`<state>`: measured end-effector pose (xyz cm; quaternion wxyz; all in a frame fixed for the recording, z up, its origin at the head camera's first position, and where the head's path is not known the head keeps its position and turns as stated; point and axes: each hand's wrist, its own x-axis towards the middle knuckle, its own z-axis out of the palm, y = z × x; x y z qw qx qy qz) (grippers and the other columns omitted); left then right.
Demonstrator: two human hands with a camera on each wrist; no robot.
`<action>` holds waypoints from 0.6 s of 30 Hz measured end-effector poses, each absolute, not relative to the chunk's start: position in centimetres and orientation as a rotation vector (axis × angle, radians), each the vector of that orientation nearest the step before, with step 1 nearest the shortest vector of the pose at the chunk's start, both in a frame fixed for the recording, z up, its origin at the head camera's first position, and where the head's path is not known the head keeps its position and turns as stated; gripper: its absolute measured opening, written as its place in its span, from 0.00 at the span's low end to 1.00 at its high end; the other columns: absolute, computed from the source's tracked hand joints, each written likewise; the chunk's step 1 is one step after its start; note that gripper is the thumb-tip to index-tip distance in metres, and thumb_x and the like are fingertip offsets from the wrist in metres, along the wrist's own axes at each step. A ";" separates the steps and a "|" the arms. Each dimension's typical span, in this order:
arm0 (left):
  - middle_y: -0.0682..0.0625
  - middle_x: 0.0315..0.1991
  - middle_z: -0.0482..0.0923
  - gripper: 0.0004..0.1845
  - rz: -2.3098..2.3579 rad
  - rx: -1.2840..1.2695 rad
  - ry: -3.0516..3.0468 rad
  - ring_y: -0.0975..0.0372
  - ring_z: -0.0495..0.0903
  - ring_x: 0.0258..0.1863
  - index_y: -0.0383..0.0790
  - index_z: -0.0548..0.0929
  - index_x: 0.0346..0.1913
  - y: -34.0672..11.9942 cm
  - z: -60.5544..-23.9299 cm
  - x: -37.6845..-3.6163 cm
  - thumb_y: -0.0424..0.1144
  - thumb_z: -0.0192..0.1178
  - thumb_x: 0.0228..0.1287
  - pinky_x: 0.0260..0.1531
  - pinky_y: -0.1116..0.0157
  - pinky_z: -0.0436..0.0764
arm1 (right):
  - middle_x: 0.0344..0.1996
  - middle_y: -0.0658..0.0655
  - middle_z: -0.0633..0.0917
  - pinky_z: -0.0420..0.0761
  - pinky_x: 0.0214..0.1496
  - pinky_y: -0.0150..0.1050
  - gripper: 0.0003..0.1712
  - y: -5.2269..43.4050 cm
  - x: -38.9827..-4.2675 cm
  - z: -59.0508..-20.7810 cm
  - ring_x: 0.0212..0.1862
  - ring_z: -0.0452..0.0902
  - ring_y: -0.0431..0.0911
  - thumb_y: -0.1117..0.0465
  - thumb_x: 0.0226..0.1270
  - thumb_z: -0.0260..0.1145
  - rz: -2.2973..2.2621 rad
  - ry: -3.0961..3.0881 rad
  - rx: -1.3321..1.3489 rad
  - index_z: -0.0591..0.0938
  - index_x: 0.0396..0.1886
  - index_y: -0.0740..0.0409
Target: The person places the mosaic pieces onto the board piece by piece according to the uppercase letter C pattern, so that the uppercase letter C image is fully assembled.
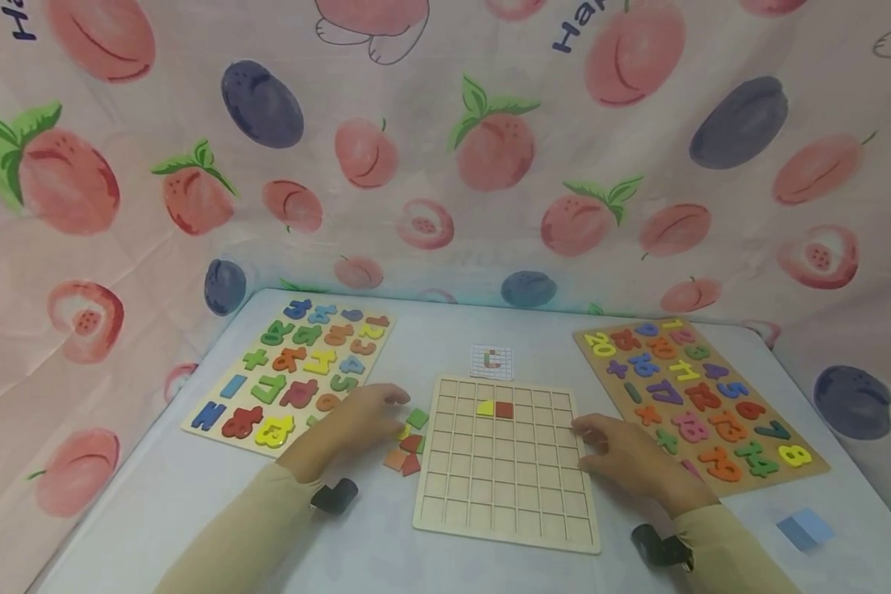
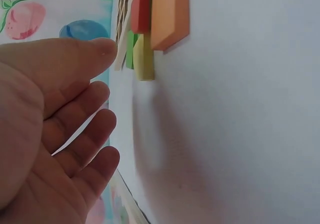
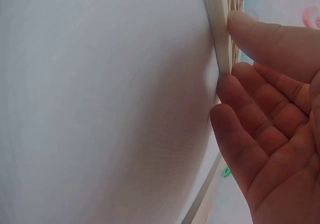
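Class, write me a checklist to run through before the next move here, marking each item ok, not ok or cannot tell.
1. Left hand empty: ok.
2. Right hand at right edge of grid board: ok.
3. Board held firmly: cannot tell.
4. Yellow piece and red square side by side on the board: ok.
5. Loose pieces spread apart: not ok, bunched left of the board.
6. Fine detail on pattern card readable: cannot tell, too small.
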<state>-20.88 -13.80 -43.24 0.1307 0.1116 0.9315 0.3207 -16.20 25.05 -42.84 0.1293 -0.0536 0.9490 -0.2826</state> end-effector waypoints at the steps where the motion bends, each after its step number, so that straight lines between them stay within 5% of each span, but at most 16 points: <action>1: 0.51 0.57 0.80 0.22 0.926 0.340 2.709 0.54 0.75 0.61 0.45 0.82 0.59 -13.8 -43.3 -20.8 0.37 0.69 0.61 0.59 0.51 0.75 | 0.59 0.60 0.81 0.74 0.59 0.59 0.30 25.1 -16.2 -42.9 0.61 0.75 0.60 0.59 0.59 0.75 -0.820 2.760 -0.161 0.79 0.62 0.58; 18: 0.50 0.54 0.81 0.18 0.895 0.377 2.730 0.52 0.74 0.62 0.41 0.83 0.56 -14.1 -43.5 -19.9 0.34 0.68 0.62 0.62 0.50 0.72 | 0.59 0.60 0.81 0.74 0.60 0.58 0.30 25.1 -16.0 -43.0 0.61 0.75 0.59 0.60 0.59 0.74 -0.832 2.772 -0.158 0.79 0.62 0.57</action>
